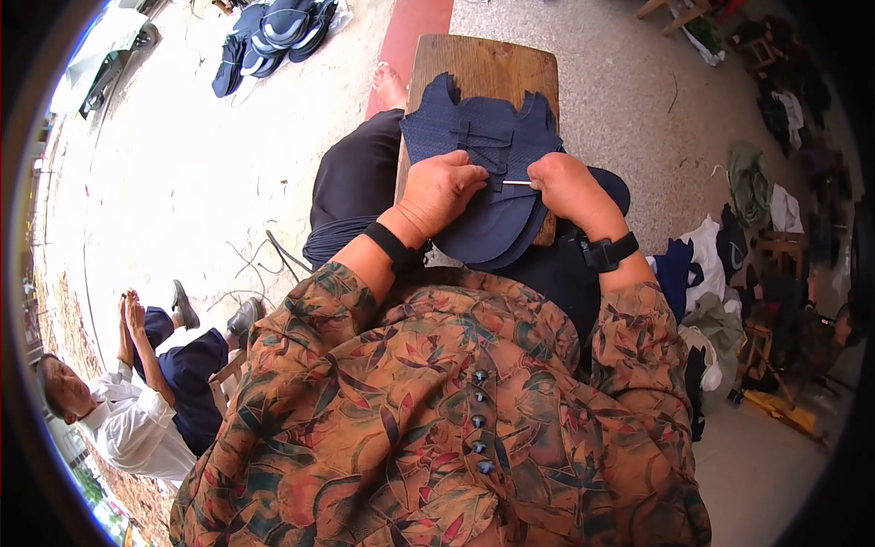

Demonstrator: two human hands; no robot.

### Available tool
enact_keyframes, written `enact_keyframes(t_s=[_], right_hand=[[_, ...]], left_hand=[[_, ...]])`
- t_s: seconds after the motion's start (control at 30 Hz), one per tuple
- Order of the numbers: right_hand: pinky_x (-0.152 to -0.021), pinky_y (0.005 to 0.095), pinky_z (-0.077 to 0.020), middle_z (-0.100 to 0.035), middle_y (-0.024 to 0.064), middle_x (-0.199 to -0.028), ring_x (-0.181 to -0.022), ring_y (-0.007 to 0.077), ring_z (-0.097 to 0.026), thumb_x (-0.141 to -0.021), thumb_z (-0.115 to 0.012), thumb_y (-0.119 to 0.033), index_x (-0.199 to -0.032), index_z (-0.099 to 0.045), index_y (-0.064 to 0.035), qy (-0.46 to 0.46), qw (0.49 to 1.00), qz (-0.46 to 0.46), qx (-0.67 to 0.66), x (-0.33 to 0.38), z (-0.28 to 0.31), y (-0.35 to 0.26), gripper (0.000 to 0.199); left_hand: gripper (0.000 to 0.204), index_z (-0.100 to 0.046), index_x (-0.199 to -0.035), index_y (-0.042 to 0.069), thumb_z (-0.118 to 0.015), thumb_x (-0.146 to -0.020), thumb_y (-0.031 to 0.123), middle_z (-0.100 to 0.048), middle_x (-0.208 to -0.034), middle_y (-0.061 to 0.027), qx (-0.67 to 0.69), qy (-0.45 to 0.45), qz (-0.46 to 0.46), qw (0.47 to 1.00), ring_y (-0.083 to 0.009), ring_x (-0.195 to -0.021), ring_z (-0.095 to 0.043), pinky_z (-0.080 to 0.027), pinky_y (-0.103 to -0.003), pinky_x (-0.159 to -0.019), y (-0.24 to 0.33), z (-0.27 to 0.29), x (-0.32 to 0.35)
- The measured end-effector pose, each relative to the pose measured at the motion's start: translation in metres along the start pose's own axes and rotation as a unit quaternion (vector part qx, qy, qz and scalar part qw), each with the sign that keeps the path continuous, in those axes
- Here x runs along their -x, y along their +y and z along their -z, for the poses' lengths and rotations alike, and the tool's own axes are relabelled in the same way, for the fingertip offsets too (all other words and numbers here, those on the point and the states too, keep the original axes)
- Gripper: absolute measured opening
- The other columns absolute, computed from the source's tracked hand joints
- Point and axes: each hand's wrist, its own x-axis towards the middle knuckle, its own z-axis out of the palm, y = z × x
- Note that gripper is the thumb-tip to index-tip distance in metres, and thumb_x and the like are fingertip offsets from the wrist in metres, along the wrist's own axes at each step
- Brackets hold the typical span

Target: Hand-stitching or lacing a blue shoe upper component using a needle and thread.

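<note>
Navy dotted fabric pieces (433,128) lie stacked on a narrow wooden bench (483,64) in front of me. The top piece has notched far corners and dark straps (488,137) crossing its middle; its near end is rounded. My left hand (447,189) is closed in a pinch at the left of the straps, and what its fingertips hold is too small to make out. My right hand (570,190) is closed at the right edge of the fabric, pinching a thin white stick-like piece (517,182) that points left toward the straps. Its inner fingers are hidden.
Bundled dark cord (339,242) rests by my left thigh. A pile of dark padded pieces (283,32) lies on the floor at the far left. A seated person in a white shirt (137,424) is at the lower left. Clothes (706,264) and wooden stools (784,251) crowd the right.
</note>
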Motion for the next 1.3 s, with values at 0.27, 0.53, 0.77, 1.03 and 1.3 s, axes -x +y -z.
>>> enact_keyframes(t_s=[0.27,0.53,0.77,1.03,1.3], right_hand=[[-0.057,0.0373,-0.0435,-0.052,0.0179,-0.059,-0.057,0.0283,-0.054,-0.078,-0.063,-0.005,-0.070,-0.057,0.0038,0.047,0.973,-0.002,-0.225,-0.014,-0.028,-0.012,0.013],[-0.081,0.0420,-0.0467,-0.057,0.0165,-0.092,-0.091,0.0352,-0.057,-0.064,-0.082,-0.027,-0.094,-0.054,-0.0046,0.032,0.985,-0.078,-0.149,0.010,-0.002,-0.036,0.047],[-0.083,0.0420,-0.0483,-0.058,0.0169,-0.094,-0.092,0.0352,-0.059,-0.058,-0.086,-0.033,-0.101,-0.055,-0.0051,-0.041,0.993,-0.110,-0.033,-0.005,0.004,-0.052,0.060],[-0.080,0.0415,-0.0475,-0.055,0.0151,-0.092,-0.092,0.0339,-0.057,-0.057,-0.086,-0.034,-0.102,-0.054,-0.0054,-0.044,0.989,-0.140,-0.033,-0.007,-0.001,-0.058,0.062],[-0.083,0.0425,-0.0493,-0.059,0.0193,-0.095,-0.097,0.0355,-0.058,-0.063,-0.082,-0.040,-0.103,-0.057,-0.0032,-0.048,0.989,-0.142,-0.014,-0.010,0.000,-0.051,0.060]], left_hand=[[0.009,-0.069,-0.084,0.013,-0.070,-0.075,0.016,-0.057,-0.076,-0.0033,-0.014,0.007,-0.020,1.000,-0.0252,-0.071,-0.062,-0.051,-0.036,-0.062,0.002,-0.002,-0.005],[0.014,-0.057,-0.088,0.005,-0.056,-0.087,0.019,-0.058,-0.083,-0.0111,-0.159,-0.159,-0.008,0.974,-0.0293,-0.075,-0.063,-0.051,-0.039,-0.063,0.013,0.008,-0.018],[0.012,-0.057,-0.087,0.005,-0.055,-0.087,0.017,-0.060,-0.084,-0.0121,-0.151,-0.191,-0.057,0.968,-0.0299,-0.076,-0.063,-0.051,-0.039,-0.065,0.008,0.010,-0.025],[0.009,-0.058,-0.078,0.003,-0.059,-0.083,0.011,-0.063,-0.077,-0.0156,-0.096,-0.248,0.021,0.964,-0.0347,-0.078,-0.063,-0.049,-0.042,-0.068,-0.056,0.075,0.000],[0.005,-0.060,-0.087,-0.001,-0.059,-0.087,0.005,-0.059,-0.073,-0.0097,0.133,-0.041,0.107,0.984,-0.0209,-0.067,-0.058,-0.047,-0.030,-0.066,-0.036,0.080,0.006]])
